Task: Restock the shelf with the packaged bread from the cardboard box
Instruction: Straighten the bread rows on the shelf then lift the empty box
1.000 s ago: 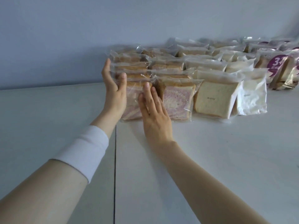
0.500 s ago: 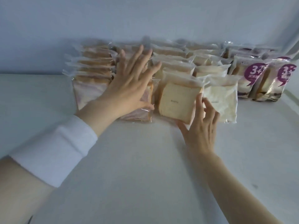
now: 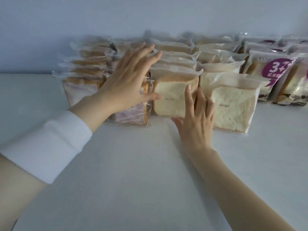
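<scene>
Packaged bread stands in rows at the back of the white shelf [image 3: 150, 172]. My left hand [image 3: 126, 85] lies flat with spread fingers on the front of a purple-swirl bread pack [image 3: 130, 116]. My right hand [image 3: 196, 124] holds the lower right corner of a white bread pack [image 3: 170, 95]. Its index finger lies on the pack's face, its thumb sits under the bottom edge, and the other fingers curl into the gap beside it. The cardboard box is out of view.
Another swirl pack [image 3: 78, 90] stands at the left end and a pale bread pack [image 3: 233, 107] right of my right hand. Purple-labelled packs [image 3: 275, 70] fill the far right. A plain wall [image 3: 150, 14] backs the rows. Bare shelf surface stretches in front.
Both hands have left the leftmost swirl pack. The left hand now presses the second swirl pack, and the right hand has moved right to the white bread pack.
</scene>
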